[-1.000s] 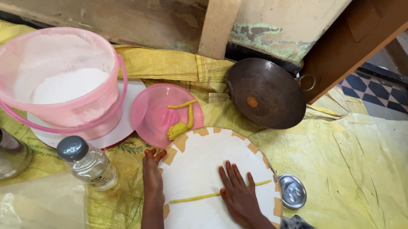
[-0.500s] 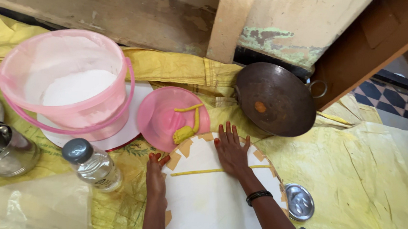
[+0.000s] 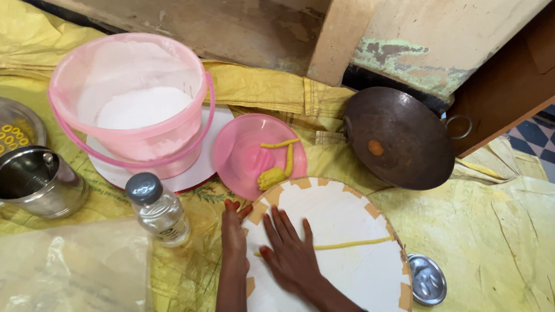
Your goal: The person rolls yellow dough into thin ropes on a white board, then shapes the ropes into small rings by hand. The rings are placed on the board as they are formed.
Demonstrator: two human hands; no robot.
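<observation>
Nearest, the round white board with tan taped edge patches lies on the yellow woven sheet, its lower edge cut off by the frame. Right hand lies flat on the board, fingers spread, palm pressed over the near end of a thin yellow dough rope, hiding that end. Left hand rests at the board's left rim, fingers close together, holding nothing; forearm runs out of frame. Small steel lid just right of the board. Clear glass bottle with grey cap left of the hands; steel cup further left. Beyond, pink plastic plate carries dough pieces. Pink bucket of white flour and dark iron wok farthest.
</observation>
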